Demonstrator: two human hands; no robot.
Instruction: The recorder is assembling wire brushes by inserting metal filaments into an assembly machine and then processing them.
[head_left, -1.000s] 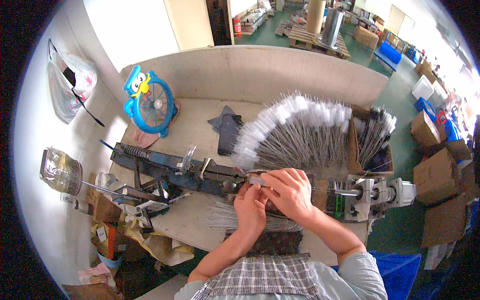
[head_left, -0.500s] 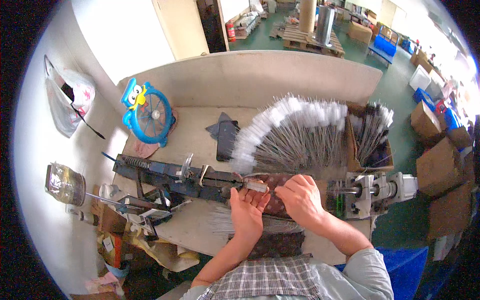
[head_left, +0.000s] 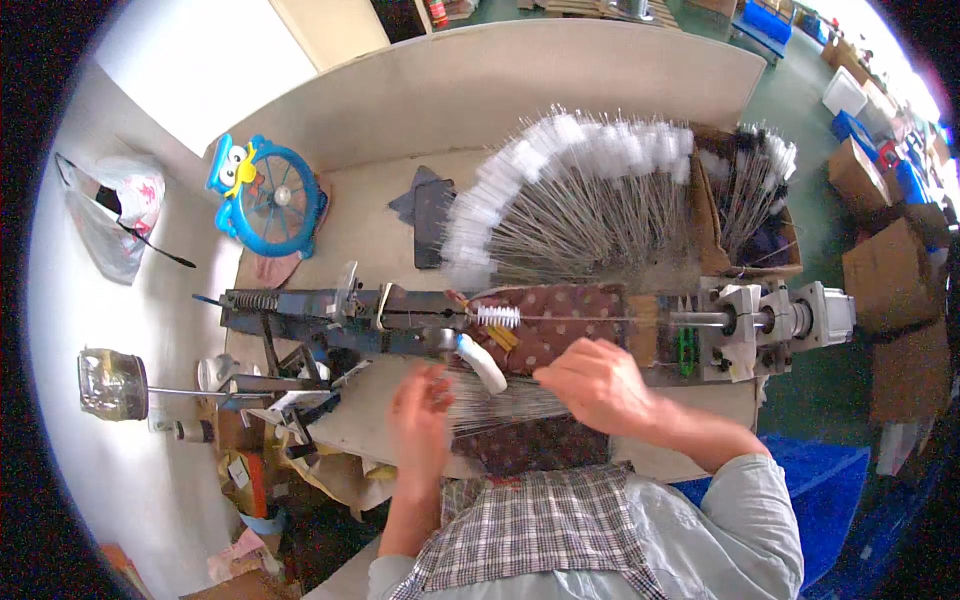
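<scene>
We see the left hand [head_left: 420, 425] blurred, fingers spread wide, over a bundle of bare wires [head_left: 505, 402] at the bench's near edge. The right hand [head_left: 598, 385] rests on the same bundle, fingers curled; whether they pinch a wire we cannot tell. Just beyond, a white-tufted brush [head_left: 497, 316] sits on the twisting machine [head_left: 400, 310]. Finished brushes [head_left: 570, 190] fan out behind; a blue fan [head_left: 268, 195] stands left.

Brown cardboard boxes [head_left: 890, 260] stacked on the floor at right, open brown carton [head_left: 712, 215] of wire brushes on the tabletop's right end, white-and-red plastic bag [head_left: 112, 215] hanging at left
</scene>
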